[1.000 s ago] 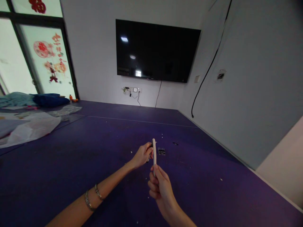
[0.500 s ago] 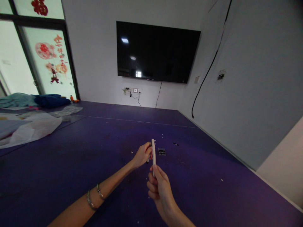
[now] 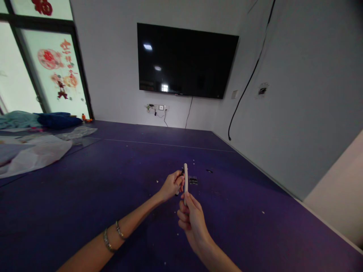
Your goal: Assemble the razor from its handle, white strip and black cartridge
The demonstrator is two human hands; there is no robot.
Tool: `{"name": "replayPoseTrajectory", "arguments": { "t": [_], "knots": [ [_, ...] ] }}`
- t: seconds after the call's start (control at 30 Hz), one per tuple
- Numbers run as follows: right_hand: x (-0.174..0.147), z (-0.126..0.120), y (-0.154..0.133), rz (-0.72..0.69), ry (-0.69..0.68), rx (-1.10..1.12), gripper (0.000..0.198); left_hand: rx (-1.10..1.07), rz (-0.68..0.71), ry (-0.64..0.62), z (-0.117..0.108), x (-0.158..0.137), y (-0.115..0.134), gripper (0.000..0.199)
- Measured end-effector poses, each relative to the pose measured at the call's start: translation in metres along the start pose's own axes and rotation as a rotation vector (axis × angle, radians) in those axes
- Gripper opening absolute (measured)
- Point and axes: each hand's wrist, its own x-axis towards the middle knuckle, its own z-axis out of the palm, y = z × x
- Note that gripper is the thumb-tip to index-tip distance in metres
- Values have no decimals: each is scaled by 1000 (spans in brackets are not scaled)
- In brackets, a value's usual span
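My right hand (image 3: 193, 219) is closed round the lower end of a slim, whitish stick (image 3: 186, 176), which stands nearly upright and bends slightly. Just beyond it, my left hand (image 3: 171, 185) is closed on a slim, dark tool (image 3: 182, 172) with a pale lower end. Its dark tip lies close beside the stick's upper part; whether the two touch I cannot tell. Fingers hide most of the tool. Past the hands, a small clear case (image 3: 193, 180) with dark contents lies on the purple floor (image 3: 127, 204).
A small black piece (image 3: 209, 171) and several tiny white scraps (image 3: 262, 212) lie on the floor. Plastic sheeting (image 3: 42, 153) and folded cloth (image 3: 58, 120) are at the left. A black cable (image 3: 246, 87) hangs along the right wall; a television (image 3: 187, 60) is mounted ahead.
The stick and my right hand have moved slightly up and to the right. More of the dark tool's tip shows beside the stick. The whole view has shifted a little.
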Motion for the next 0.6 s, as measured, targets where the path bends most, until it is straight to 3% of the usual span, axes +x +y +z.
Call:
{"name": "replayPoseTrajectory", "arguments": {
  "t": [0.6],
  "knots": [
    [3,-9,1,-22,36,-27,47,-30,-3,-17,-2,3,-10,17]
  ]
}}
